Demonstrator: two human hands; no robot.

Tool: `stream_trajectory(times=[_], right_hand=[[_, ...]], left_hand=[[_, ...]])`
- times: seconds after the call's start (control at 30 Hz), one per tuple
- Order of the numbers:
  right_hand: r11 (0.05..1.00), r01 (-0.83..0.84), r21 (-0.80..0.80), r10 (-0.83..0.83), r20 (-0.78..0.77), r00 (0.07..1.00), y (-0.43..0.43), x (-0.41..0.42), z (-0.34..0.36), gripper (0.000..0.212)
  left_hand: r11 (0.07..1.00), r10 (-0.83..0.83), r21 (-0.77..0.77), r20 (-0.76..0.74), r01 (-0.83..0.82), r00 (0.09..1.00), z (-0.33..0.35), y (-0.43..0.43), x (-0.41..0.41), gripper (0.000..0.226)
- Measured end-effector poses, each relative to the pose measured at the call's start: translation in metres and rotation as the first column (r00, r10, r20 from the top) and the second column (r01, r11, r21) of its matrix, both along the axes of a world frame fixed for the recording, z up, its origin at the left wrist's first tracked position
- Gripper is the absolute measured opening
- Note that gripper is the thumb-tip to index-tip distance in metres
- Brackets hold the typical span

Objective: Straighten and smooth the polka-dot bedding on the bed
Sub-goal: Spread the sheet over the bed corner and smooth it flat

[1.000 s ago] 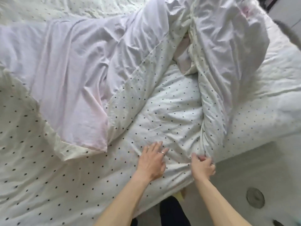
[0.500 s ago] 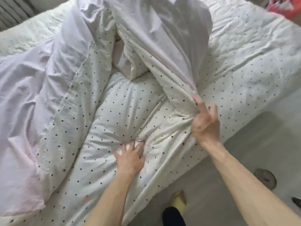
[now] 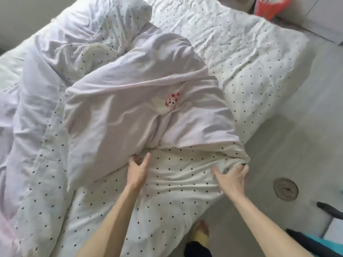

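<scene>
lilac fold (image 3: 141, 101) of polka-dot bedding (image 3: 176, 182) dropped flat, right hand (image 3: 232, 179) lowered to corner

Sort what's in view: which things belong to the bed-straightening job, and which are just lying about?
Part of the job: polka-dot duvet; left hand and right hand, both gripping its folds.
Just lying about: red container; round floor drain.

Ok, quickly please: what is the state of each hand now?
Left hand: closed, fingers curled into a fold of the duvet.
Right hand: closed, gripping the duvet's bunched edge.
</scene>
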State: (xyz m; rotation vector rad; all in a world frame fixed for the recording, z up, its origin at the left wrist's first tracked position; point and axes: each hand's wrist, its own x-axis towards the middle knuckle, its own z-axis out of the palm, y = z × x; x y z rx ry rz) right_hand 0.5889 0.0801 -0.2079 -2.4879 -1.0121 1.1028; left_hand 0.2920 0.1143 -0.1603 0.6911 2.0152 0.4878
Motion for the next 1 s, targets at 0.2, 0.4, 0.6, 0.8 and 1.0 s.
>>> stream_trajectory(times=[0.2, 0.4, 0.6, 0.8, 1.0], right_hand=[[0.850, -0.481, 0.214, 0.367, 0.414, 0.833, 0.052, -0.045, 0.041, 0.119], [0.427, -0.904, 0.031, 0.787, 0.481, 0.388, 0.116, -0.113, 0.050, 0.122], [0.296, -0.949, -0.112, 0.841, 0.501, 0.203, 0.196, -0.135, 0.052, 0.083], [0.703, -0.625, 0.339, 0.521, 0.354, 0.777, 0.265, -0.082, 0.111, 0.027], [0.827, -0.056, 0.559, -0.006, 0.109, 0.994, 0.290, 0.067, 0.164, 0.028]], left_hand=[[0.701, 0.705, -0.106, 0.248, -0.705, 0.664, 0.014, 0.049, -0.020, 0.122], [0.348, 0.896, 0.000, 0.294, -0.938, 0.332, 0.023, 0.068, -0.086, 0.128], [0.798, 0.535, 0.012, 0.444, -0.602, 0.719, 0.062, 0.140, -0.105, 0.044], [0.888, 0.287, 0.171, 0.521, -0.427, 0.804, 0.120, 0.226, -0.075, 0.063], [0.851, -0.191, 0.524, 0.369, -0.034, 0.910, 0.181, 0.327, 0.062, 0.072]])
